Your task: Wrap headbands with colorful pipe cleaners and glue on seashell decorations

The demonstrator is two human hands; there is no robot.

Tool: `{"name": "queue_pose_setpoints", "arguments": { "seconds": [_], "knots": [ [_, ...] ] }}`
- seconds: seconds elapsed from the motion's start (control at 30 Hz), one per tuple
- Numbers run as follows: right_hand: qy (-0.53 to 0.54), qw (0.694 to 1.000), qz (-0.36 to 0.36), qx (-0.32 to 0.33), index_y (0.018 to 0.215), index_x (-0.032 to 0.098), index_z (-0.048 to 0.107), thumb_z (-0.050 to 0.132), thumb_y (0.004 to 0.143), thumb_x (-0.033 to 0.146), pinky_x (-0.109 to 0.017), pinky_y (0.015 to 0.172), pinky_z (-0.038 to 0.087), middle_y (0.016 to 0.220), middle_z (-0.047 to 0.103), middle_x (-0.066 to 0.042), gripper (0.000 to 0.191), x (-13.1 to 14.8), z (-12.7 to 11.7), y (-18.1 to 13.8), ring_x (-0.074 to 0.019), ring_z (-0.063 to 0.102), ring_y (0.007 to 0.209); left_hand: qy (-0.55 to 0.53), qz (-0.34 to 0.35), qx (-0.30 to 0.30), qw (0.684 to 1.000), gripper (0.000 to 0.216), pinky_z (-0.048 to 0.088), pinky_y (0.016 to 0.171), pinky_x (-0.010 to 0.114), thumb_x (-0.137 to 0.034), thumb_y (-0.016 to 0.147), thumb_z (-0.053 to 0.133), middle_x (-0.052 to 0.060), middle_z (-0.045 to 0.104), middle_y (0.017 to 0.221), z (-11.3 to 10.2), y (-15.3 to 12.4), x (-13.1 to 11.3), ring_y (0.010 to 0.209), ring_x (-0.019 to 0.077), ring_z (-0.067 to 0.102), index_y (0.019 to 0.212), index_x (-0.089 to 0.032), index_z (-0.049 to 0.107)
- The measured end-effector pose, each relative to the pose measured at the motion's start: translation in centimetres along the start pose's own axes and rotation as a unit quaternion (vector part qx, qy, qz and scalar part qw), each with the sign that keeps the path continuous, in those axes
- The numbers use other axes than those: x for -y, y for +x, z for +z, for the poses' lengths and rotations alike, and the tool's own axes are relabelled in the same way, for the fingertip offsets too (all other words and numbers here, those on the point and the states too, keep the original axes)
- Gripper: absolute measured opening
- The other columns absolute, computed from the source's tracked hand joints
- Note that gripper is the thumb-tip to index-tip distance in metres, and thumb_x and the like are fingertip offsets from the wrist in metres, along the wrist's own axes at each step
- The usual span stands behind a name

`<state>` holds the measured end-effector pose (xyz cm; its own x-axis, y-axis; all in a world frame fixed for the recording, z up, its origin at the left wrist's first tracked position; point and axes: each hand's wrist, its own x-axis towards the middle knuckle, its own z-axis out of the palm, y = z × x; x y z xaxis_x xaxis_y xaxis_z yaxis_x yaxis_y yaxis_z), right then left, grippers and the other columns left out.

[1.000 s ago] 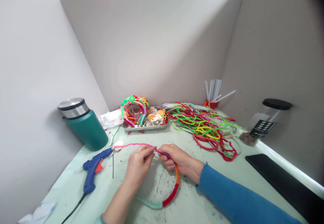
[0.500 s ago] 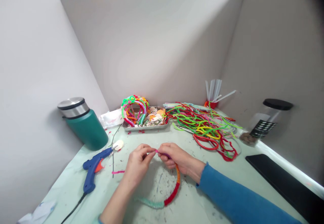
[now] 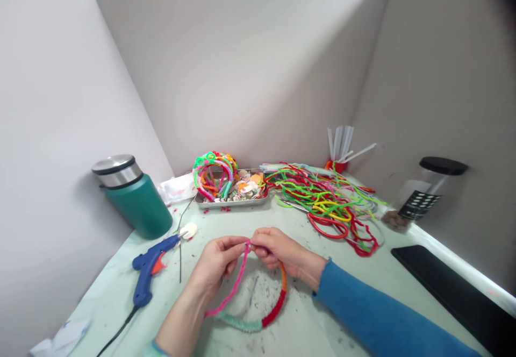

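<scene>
Between thumb and fingers, my left hand [image 3: 215,263] pinches a pink pipe cleaner [image 3: 235,287] close to its upper end, and its tail hangs down in a curve past my wrist. My right hand [image 3: 276,247] is closed around a curved headband [image 3: 276,311], wrapped in orange, dark red and mint green fuzzy bands, with a bit of purple at the fingers. Both hands meet at the headband's upper end, where the pink strand touches it. My fingers partly hide that joint.
A blue glue gun [image 3: 151,268] and a green bottle [image 3: 135,198] are on the left. Behind stands a metal tray [image 3: 231,204] with finished headbands [image 3: 215,171]. To the right lie tangled pipe cleaners [image 3: 318,190], red-handled scissors [image 3: 328,227], a jar [image 3: 423,195] and a black slab [image 3: 451,287].
The pink pipe cleaner's tail has swung from left of my left hand to hang between my hands. My left hand has turned slightly; my right hand stays in place.
</scene>
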<state>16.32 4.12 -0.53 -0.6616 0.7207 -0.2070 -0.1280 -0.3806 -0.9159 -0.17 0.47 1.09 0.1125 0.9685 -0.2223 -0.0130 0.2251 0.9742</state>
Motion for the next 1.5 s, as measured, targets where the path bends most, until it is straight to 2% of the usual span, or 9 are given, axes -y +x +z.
{"name": "queue_pose_setpoints", "arguments": {
  "seconds": [0.23, 0.4, 0.53, 0.63, 0.77, 1.0, 1.17, 1.37, 1.5],
  "knots": [
    [-0.008, 1.0, 0.004, 0.0, 0.066, 0.018, 0.041, 0.051, 0.071, 0.024, -0.018, 0.035, 0.01, 0.049, 0.036, 0.01, 0.013, -0.1, 0.0, 0.1, -0.0013, 0.018, 0.035, -0.045, -0.036, 0.014, 0.998, 0.04, 0.022, 0.039, 0.016, -0.031, 0.06, 0.074, -0.002, 0.054, 0.053, 0.3, -0.5, -0.4, 0.04, 0.0021, 0.032, 0.093, -0.01, 0.065],
    [0.005, 1.0, 0.015, -0.005, 0.065, 0.018, 0.04, 0.052, 0.07, 0.026, -0.017, 0.034, 0.01, 0.048, 0.037, 0.01, 0.015, -0.5, -0.4, 0.3, -0.0009, 0.02, 0.034, 0.131, 0.043, -0.017, 0.99, 0.031, 0.022, 0.039, 0.018, -0.029, 0.068, 0.064, -0.006, 0.046, 0.049, 0.6, -0.4, -0.2, 0.041, 0.0049, 0.029, 0.093, -0.012, 0.064],
    [0.014, 1.0, 0.021, -0.005, 0.065, 0.019, 0.039, 0.052, 0.071, 0.026, -0.018, 0.034, 0.01, 0.048, 0.037, 0.01, 0.016, -0.6, -0.4, 0.5, -0.0011, 0.02, 0.033, 0.263, 0.143, -0.067, 0.952, 0.02, 0.027, 0.044, 0.018, -0.029, 0.07, 0.06, -0.004, 0.052, 0.054, 0.7, -0.1, 0.3, 0.046, 0.0071, 0.034, 0.085, -0.016, 0.066],
    [0.009, 1.0, 0.024, -0.011, 0.065, 0.019, 0.038, 0.053, 0.072, 0.027, -0.017, 0.034, 0.01, 0.047, 0.037, 0.01, 0.018, -0.6, -0.4, 0.5, -0.0013, 0.02, 0.033, 0.314, 0.178, -0.087, 0.928, 0.018, 0.027, 0.045, 0.019, -0.031, 0.071, 0.059, -0.003, 0.055, 0.056, 0.7, 0.1, 0.6, 0.047, 0.0079, 0.036, 0.078, -0.017, 0.067],
    [0.004, 1.0, 0.022, -0.012, 0.065, 0.019, 0.039, 0.053, 0.071, 0.027, -0.018, 0.034, 0.009, 0.047, 0.037, 0.01, 0.018, -0.4, -0.2, 0.3, -0.0013, 0.019, 0.033, 0.274, 0.138, -0.063, 0.95, 0.028, 0.028, 0.042, 0.019, -0.042, 0.071, 0.059, -0.002, 0.056, 0.054, 0.5, 0.1, 0.6, 0.043, 0.0078, 0.038, 0.079, -0.016, 0.068],
    [-0.017, 1.0, 0.013, -0.005, 0.065, 0.018, 0.042, 0.051, 0.071, 0.024, -0.018, 0.034, 0.008, 0.05, 0.037, 0.009, 0.013, 0.0, 0.4, -0.2, -0.0009, 0.017, 0.034, 0.171, 0.053, -0.053, 0.982, 0.03, 0.024, 0.035, 0.019, -0.043, 0.069, 0.062, -0.007, 0.04, 0.034, 0.4, -0.1, 0.1, 0.032, 0.0065, 0.032, 0.063, -0.014, 0.061],
    [-0.034, 0.999, 0.023, -0.001, 0.066, 0.017, 0.047, 0.05, 0.071, 0.023, -0.018, 0.034, 0.007, 0.048, 0.036, 0.01, 0.009, 0.1, 0.7, -0.4, -0.0007, 0.016, 0.033, 0.091, 0.022, -0.022, 0.995, 0.032, 0.025, 0.032, 0.018, -0.043, 0.065, 0.066, -0.003, 0.051, 0.044, 0.1, 0.3, 0.6, 0.032, 0.0051, 0.033, 0.061, -0.013, 0.059],
    [0.009, 0.999, 0.034, -0.013, 0.065, 0.018, 0.043, 0.05, 0.072, 0.025, -0.018, 0.033, 0.009, 0.047, 0.035, 0.01, 0.013, -0.4, -0.2, 0.4, -0.0016, 0.018, 0.033, 0.128, 0.047, -0.043, 0.99, 0.032, 0.036, 0.04, 0.02, -0.045, 0.071, 0.059, -0.002, 0.052, 0.043, 0.4, 0.4, 0.4, 0.037, 0.009, 0.045, 0.067, -0.013, 0.06],
    [0.036, 0.998, 0.04, -0.014, 0.065, 0.017, 0.043, 0.051, 0.073, 0.027, -0.017, 0.033, 0.009, 0.048, 0.034, 0.01, 0.015, -0.4, -0.6, 0.6, -0.0014, 0.018, 0.033, 0.2, 0.142, -0.091, 0.965, 0.02, 0.041, 0.046, 0.022, -0.037, 0.073, 0.059, -0.001, 0.058, 0.057, 0.4, 0.4, 0.3, 0.049, 0.0126, 0.054, 0.073, -0.018, 0.056]
  ]
}}
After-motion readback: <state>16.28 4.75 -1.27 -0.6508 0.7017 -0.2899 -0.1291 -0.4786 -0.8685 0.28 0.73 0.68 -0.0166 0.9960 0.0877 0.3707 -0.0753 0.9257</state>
